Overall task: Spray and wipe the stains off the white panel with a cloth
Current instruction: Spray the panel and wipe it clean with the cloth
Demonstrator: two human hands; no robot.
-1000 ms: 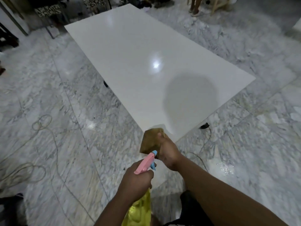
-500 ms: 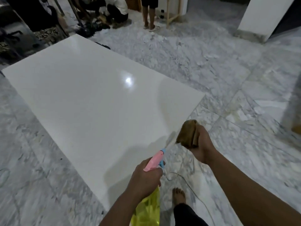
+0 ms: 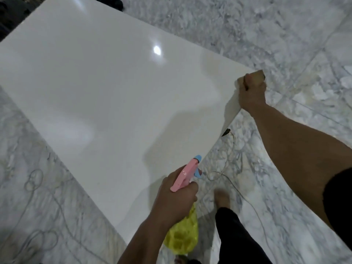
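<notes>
A large glossy white panel point(image 3: 99, 96) lies flat just above the marble floor and fills the left and middle of the view. My left hand point(image 3: 175, 199) grips a spray bottle point(image 3: 182, 239) with a yellow body and a pink and blue trigger head, its nozzle over the panel's near edge. My right hand point(image 3: 251, 92) holds a brown cloth point(image 3: 257, 76) at the panel's right corner. No stains show on the panel from here.
Grey-veined marble floor point(image 3: 285, 35) surrounds the panel. A thin cable point(image 3: 228, 178) trails across the floor by my bare foot point(image 3: 222, 197) and black trouser leg. More cable loops point(image 3: 34, 180) lie at the left. A small dark support point(image 3: 226, 132) shows under the panel's right edge.
The view has closed in on the panel's near right corner. My right hand with the cloth has gone up and out to that corner. The spray bottle stays in my left hand.
</notes>
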